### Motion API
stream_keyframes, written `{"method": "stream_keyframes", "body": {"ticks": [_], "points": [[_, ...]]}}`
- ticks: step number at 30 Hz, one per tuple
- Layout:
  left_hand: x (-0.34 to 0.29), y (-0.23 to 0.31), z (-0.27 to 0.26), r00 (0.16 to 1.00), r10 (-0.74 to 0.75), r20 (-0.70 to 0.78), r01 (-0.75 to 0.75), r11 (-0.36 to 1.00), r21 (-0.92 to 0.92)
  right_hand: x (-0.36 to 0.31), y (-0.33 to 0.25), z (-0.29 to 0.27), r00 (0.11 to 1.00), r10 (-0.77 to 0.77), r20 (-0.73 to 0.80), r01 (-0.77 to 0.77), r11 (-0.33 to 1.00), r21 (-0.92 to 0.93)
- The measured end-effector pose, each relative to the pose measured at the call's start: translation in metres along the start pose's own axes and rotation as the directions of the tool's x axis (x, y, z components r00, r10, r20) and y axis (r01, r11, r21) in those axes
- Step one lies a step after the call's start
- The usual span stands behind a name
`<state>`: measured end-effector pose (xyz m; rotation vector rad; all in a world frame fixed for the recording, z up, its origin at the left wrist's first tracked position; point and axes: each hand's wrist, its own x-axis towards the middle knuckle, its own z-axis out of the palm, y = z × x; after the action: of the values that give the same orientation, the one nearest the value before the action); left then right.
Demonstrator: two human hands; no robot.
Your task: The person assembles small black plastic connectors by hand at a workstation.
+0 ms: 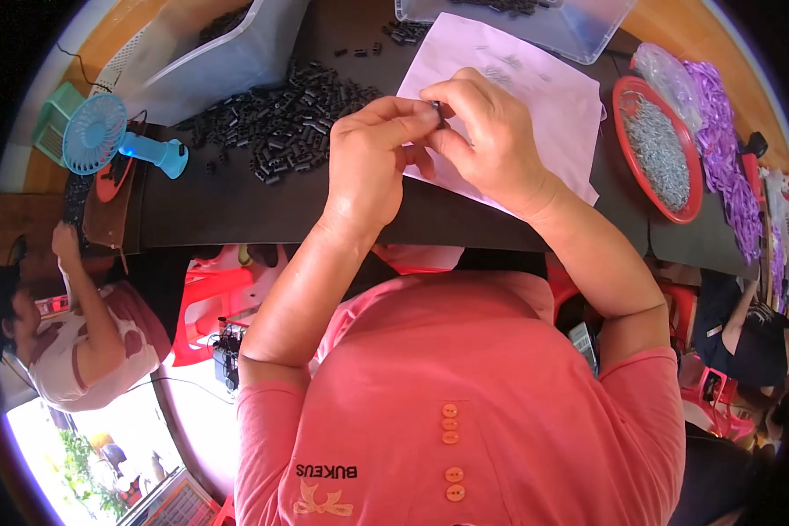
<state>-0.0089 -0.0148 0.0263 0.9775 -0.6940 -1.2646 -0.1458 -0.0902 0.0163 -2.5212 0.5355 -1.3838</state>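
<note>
Evidently the small dark part (439, 113) sits between the fingertips of both hands, just above the near side of a pale pink cloth (561, 123). The left hand (368, 149) pinches it between thumb and forefinger; the right hand (500, 140) closes thumb and forefinger on its other side, hiding much of it. The step in hand looks like close fitting or adjusting of this one piece; the next move probably calls for a steady left pinch and fine right-hand control. Thin slivers (505, 63) lie farther up the cloth. Leftward, a heap of black pieces (280, 131) spreads over the counter (228, 215); rightward lies a red basket (678, 216) of silvery pins (662, 158).
</note>
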Motion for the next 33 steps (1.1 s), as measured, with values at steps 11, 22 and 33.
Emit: {"method": "stream_keyframes", "body": {"ticks": [11,22,33], "points": [[-0.008,0.006,0.0,0.993,-0.086,0.083,0.092,0.994,-0.062,0.002,-0.005,-0.009,0.992,-0.12,0.036,0.124,0.976,-0.178],[-0.006,0.016,0.004,0.999,0.039,-0.028,-0.036,0.995,0.089,0.005,-0.007,-0.005,0.998,0.003,0.056,-0.013,0.986,0.168],[0.083,0.184,-0.106,0.555,0.793,0.251,-0.098,-0.237,0.966,0.04,0.037,-0.065,0.839,0.467,0.279,-0.542,0.765,0.348]]}}
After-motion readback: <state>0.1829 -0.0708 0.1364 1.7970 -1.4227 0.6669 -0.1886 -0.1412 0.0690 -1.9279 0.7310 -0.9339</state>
